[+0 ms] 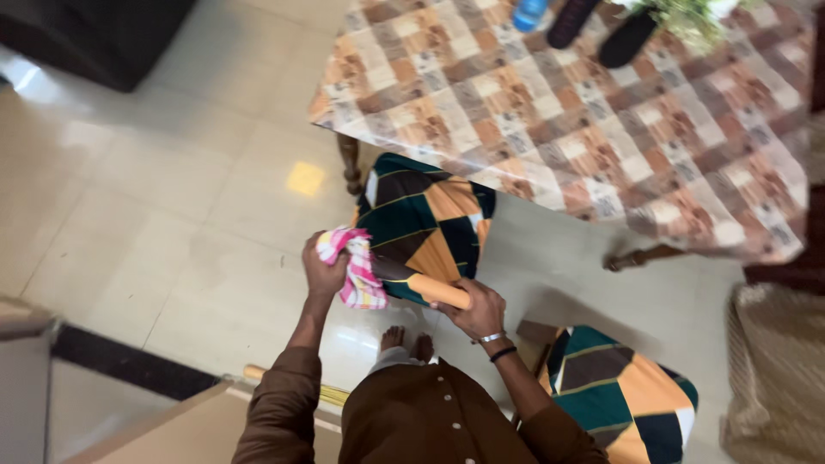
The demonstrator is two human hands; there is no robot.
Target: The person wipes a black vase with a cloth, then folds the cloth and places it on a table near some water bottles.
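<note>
The left hand (322, 271) clutched a pink checked cloth (357, 271) against an orange-handled tool (425, 286) gripped by the right hand (477, 311), seemingly mid-wipe above the patterned chair (425, 225).

Pink checked cloth (357, 268) wrapping orange-handled tool (430, 289)

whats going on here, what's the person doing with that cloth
A person stands on a pale tiled floor beside a table with a checked covering. Their left hand presses a pink and white checked cloth against one end of an orange-handled stick-like tool, while the right hand grips its handle. This happens just above a chair with a green, orange and black patterned seat. A second chair with the same pattern stands to the person's right.
</note>
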